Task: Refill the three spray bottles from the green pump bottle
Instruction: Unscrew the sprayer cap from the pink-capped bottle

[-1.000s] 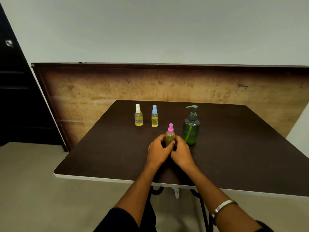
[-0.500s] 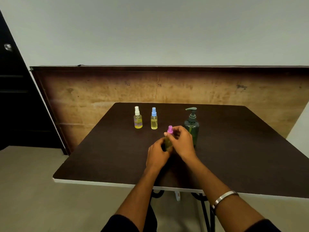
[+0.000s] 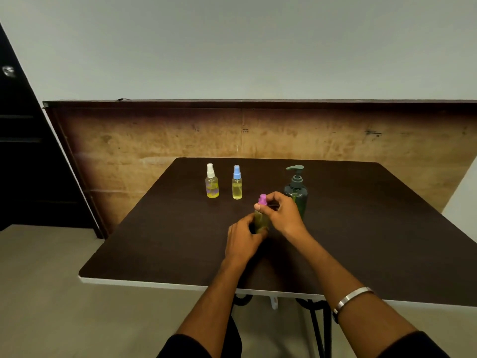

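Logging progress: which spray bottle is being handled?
The pink-capped spray bottle, gripped by both hands; the white-capped and blue-capped bottles stand untouched behind.

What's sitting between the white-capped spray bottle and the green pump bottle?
In the head view, the blue-capped spray bottle stands between the white-capped spray bottle and green pump bottle.
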